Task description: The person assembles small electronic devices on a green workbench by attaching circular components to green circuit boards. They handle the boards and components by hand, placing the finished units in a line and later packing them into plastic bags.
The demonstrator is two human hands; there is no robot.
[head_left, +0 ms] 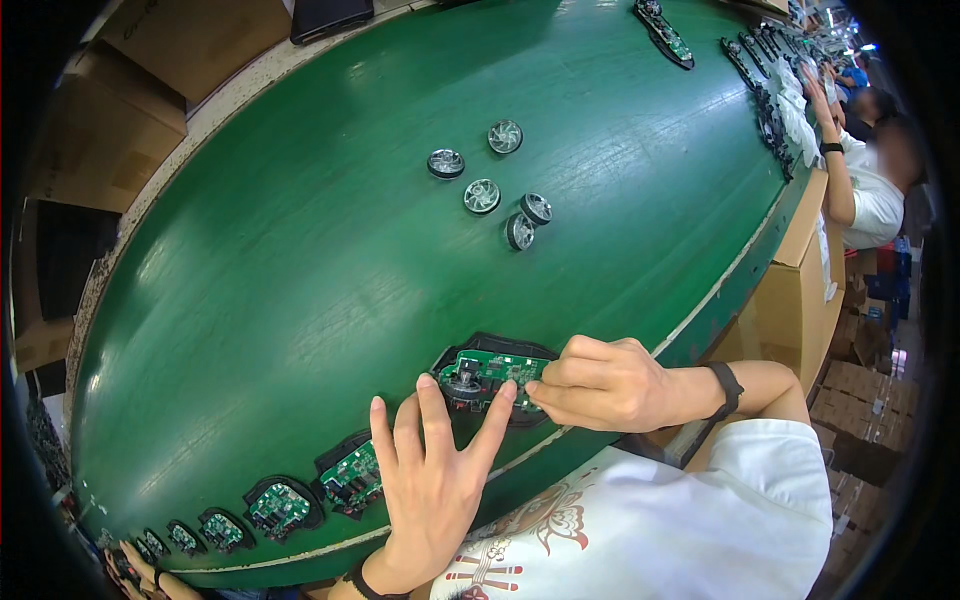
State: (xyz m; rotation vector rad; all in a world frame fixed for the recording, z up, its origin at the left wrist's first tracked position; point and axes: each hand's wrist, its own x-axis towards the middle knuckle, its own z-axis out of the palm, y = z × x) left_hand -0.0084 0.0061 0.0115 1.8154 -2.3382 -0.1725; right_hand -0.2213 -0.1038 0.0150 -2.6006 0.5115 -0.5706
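Observation:
A green circuit board (505, 366) sits in a black plastic housing (487, 341) near the belt's front edge. A round clear-and-black wheel (464, 385) is at the board's left end. My left hand (432, 485) has its fingers spread, with the index fingertip at the housing's left end and the thumb on the board's lower side. At the board's right end, my right hand (612, 385) is closed in a pinch, its fingertips against the board. Anything held between those fingertips is hidden.
Several loose wheels (482, 197) lie mid-belt on the green surface (300, 250). More board assemblies (283, 507) line the front edge to my left; another (665, 35) lies far right. A cardboard box (790, 300) stands right. A co-worker (870, 190) sits beyond it.

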